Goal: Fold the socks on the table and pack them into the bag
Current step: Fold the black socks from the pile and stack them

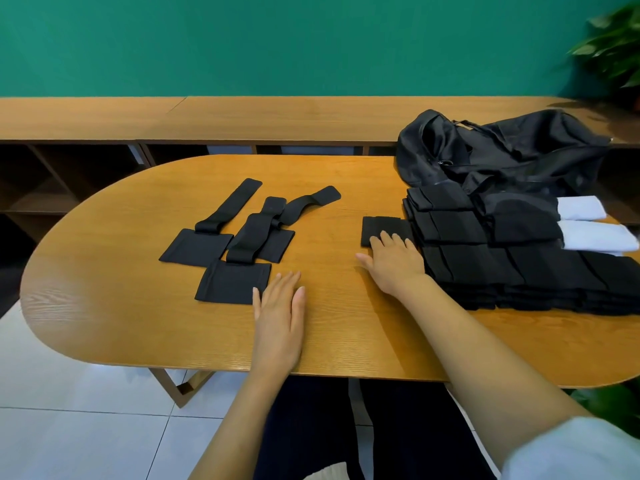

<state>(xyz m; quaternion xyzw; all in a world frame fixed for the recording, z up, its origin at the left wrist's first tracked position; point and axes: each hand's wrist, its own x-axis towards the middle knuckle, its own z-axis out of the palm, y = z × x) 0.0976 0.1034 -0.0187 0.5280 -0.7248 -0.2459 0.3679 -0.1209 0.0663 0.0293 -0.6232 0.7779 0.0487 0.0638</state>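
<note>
Desk (pixel 104 289): three black socks lie flat and unfolded on the left half.
- left sock (pixel 195 249): lies alone, toe pointing away.
- mid sock (pixel 233 282): nearest of the three; its leg lies over the cuff of the right sock (pixel 311 200).

Left hand (pixel 278 320): palm flat on the desk, fingers (pixel 277 285) straight and pressed together, holding nothing. Its little-finger side is just beside the mid sock's near corner.

Folded sock (pixel 377 225): small black square right of centre, up against the pile (pixel 485 265).

Right hand (pixel 394 265): palm down, fingers (pixel 384 237) slightly spread, tips pressing the folded sock's near edge. Thumb is out to the left on the desk. No pinch.

The pile is rows of folded black socks on the right. Two white socks (pixel 592 235) lie at its far right side.

Bag (pixel 502 150): black, slumped at the far right behind the pile, touching it. Can't tell what's inside.
</note>
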